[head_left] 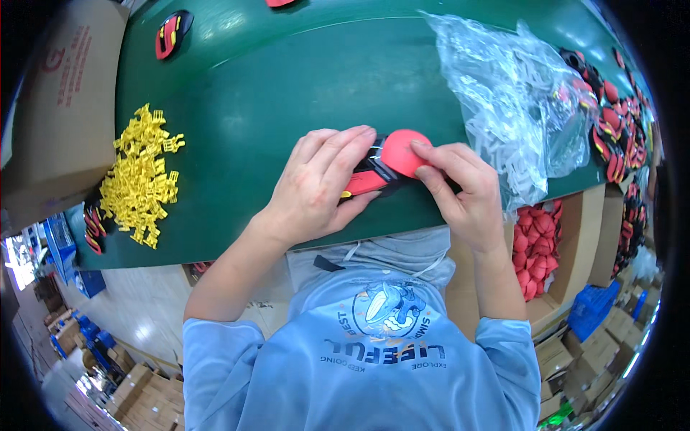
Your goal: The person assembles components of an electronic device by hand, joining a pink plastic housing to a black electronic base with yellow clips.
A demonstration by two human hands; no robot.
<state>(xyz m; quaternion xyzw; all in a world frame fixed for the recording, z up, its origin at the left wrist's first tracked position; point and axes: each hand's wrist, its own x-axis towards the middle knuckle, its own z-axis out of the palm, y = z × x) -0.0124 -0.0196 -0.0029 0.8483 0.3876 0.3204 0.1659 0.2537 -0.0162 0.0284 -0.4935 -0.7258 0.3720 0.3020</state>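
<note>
Over the near part of the green table, a red and black plastic shell [367,182] with a small yellow piece lies under my left hand [316,178]. The fingers of that hand wrap over its far side and the thumb presses its near side. My right hand [461,183] pinches a rounded red cover [404,151] between thumb and forefinger. This cover sits against the right end of the shell; I cannot tell whether the two are joined. Part of the shell is hidden beneath my left fingers.
A heap of yellow plastic clips [144,179] lies at left beside a cardboard box [65,108]. One red and black assembly [172,34] rests far left. At right are a clear bag [503,100] of pale parts, piled red and black pieces [619,129], and a carton of red covers [535,248] below.
</note>
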